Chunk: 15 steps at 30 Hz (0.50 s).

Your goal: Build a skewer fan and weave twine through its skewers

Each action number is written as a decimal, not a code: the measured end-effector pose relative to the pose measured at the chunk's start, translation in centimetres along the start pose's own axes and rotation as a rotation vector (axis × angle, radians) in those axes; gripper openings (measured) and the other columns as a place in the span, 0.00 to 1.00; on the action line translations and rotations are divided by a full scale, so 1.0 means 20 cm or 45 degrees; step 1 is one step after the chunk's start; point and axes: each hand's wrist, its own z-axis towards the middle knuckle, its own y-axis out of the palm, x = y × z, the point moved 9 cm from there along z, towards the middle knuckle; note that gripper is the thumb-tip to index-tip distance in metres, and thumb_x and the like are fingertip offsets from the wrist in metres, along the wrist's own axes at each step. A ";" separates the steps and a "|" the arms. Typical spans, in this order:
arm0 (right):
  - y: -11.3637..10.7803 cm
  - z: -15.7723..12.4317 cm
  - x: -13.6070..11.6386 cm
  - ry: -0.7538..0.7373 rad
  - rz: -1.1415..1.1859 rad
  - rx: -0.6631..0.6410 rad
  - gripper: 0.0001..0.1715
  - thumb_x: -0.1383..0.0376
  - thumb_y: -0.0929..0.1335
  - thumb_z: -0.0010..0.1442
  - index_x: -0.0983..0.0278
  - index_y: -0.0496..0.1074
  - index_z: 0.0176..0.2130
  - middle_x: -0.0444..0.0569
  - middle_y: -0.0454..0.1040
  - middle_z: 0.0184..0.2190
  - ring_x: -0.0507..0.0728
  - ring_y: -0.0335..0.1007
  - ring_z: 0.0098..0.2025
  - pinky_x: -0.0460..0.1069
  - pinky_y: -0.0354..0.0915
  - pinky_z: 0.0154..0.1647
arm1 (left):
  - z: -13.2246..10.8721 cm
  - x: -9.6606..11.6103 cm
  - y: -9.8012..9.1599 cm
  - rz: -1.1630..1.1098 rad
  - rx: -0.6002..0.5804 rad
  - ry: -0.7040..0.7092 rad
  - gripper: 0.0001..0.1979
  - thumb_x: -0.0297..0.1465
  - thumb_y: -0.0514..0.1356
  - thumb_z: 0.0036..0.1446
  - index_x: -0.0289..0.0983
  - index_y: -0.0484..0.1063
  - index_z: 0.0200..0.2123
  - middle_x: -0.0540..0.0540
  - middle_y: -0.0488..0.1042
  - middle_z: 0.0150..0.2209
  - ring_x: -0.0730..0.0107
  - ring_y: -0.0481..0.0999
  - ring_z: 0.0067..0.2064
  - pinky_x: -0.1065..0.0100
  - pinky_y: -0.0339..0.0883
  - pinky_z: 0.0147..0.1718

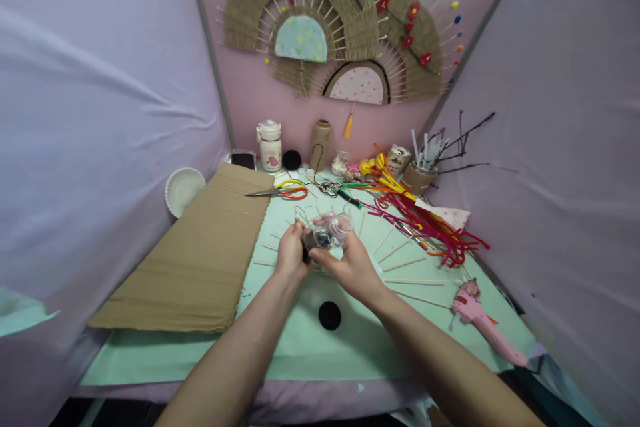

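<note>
Both hands meet above the middle of the green table cover. My left hand [293, 250] is closed round the left side of a small dark object [314, 238] with clear plastic about it; what it is exactly I cannot make out. My right hand [353, 267] grips the right side of the clear plastic [340, 225], thumb across the front. Beneath and around the hands, thin sticks [415, 281] fan outward from a piece partly hidden by the hands. A round black disc [330, 315] lies just in front, between the forearms.
Cardboard [200, 253] lies left, with scissors [285, 191] near its back corner. Red pipe cleaners [445, 233] and a pink glue gun [483, 320] are at right. A white jar [271, 147] and twine spool [321, 145] stand behind. Woven fans [360, 20] hang on the back wall.
</note>
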 end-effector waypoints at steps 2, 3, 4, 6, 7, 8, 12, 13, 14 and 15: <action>0.02 0.03 -0.02 -0.039 0.092 0.000 0.24 0.59 0.69 0.57 0.62 0.63 0.51 0.54 0.71 0.50 0.60 0.67 0.52 0.55 0.62 0.54 | -0.01 0.01 0.01 -0.021 -0.009 -0.030 0.08 0.29 0.58 0.57 0.36 0.63 0.26 0.52 0.70 0.22 0.76 0.70 0.22 0.74 0.64 0.26; 0.00 0.04 -0.04 -0.059 0.091 0.000 0.23 0.59 0.69 0.57 0.61 0.63 0.51 0.53 0.71 0.49 0.60 0.68 0.52 0.55 0.63 0.54 | -0.01 0.02 0.01 -0.040 -0.016 -0.050 0.08 0.29 0.56 0.59 0.36 0.63 0.27 0.49 0.73 0.25 0.74 0.73 0.25 0.72 0.66 0.27; -0.03 0.05 -0.05 -0.084 0.046 0.000 0.24 0.59 0.69 0.57 0.61 0.62 0.51 0.53 0.71 0.49 0.60 0.69 0.51 0.55 0.63 0.53 | -0.02 0.02 0.02 -0.071 -0.026 -0.074 0.09 0.28 0.54 0.60 0.36 0.63 0.27 0.47 0.75 0.28 0.71 0.75 0.28 0.71 0.68 0.29; -0.14 0.06 -0.09 -0.150 -0.174 0.029 0.25 0.61 0.69 0.56 0.61 0.62 0.52 0.53 0.71 0.49 0.60 0.68 0.51 0.55 0.63 0.52 | -0.03 0.03 0.04 -0.167 -0.067 -0.153 0.11 0.27 0.49 0.63 0.36 0.63 0.28 0.42 0.77 0.35 0.68 0.78 0.37 0.68 0.71 0.34; -0.18 0.07 -0.10 -0.185 -0.343 0.018 0.26 0.62 0.69 0.56 0.61 0.61 0.53 0.53 0.70 0.50 0.61 0.67 0.51 0.55 0.62 0.52 | -0.04 0.03 0.05 -0.217 -0.084 -0.202 0.11 0.27 0.47 0.64 0.37 0.62 0.28 0.41 0.78 0.38 0.67 0.79 0.40 0.68 0.72 0.36; -0.21 0.08 -0.10 -0.216 -0.525 -0.034 0.28 0.63 0.69 0.55 0.61 0.61 0.54 0.54 0.70 0.51 0.62 0.66 0.52 0.56 0.62 0.52 | -0.05 0.02 0.06 -0.255 -0.103 -0.256 0.12 0.26 0.46 0.64 0.37 0.62 0.28 0.40 0.78 0.40 0.67 0.79 0.41 0.67 0.72 0.36; -0.19 0.08 0.00 -0.311 -1.262 -0.399 0.29 0.71 0.67 0.54 0.60 0.65 0.55 0.56 0.70 0.47 0.64 0.65 0.48 0.57 0.61 0.48 | -0.09 -0.08 0.08 -0.245 -0.152 -0.484 0.12 0.26 0.46 0.64 0.36 0.62 0.28 0.38 0.77 0.40 0.67 0.80 0.36 0.69 0.74 0.31; -0.19 0.08 0.02 -0.312 -1.395 -0.434 0.30 0.72 0.67 0.53 0.60 0.65 0.55 0.56 0.70 0.46 0.65 0.64 0.47 0.57 0.61 0.47 | -0.10 -0.11 0.09 -0.222 -0.156 -0.539 0.11 0.26 0.46 0.64 0.36 0.62 0.29 0.37 0.77 0.40 0.67 0.80 0.34 0.69 0.74 0.30; -0.19 0.08 0.04 -0.309 -1.485 -0.446 0.30 0.73 0.66 0.53 0.60 0.66 0.55 0.57 0.69 0.46 0.65 0.63 0.47 0.56 0.61 0.46 | -0.11 -0.14 0.08 -0.202 -0.152 -0.584 0.10 0.25 0.46 0.64 0.36 0.62 0.30 0.37 0.77 0.39 0.67 0.79 0.33 0.68 0.74 0.29; -0.18 0.08 0.05 -0.311 -1.532 -0.448 0.30 0.74 0.66 0.53 0.60 0.66 0.55 0.57 0.69 0.46 0.65 0.63 0.47 0.56 0.61 0.45 | -0.11 -0.16 0.08 -0.189 -0.141 -0.617 0.09 0.25 0.46 0.63 0.36 0.62 0.31 0.37 0.77 0.38 0.67 0.79 0.31 0.68 0.74 0.29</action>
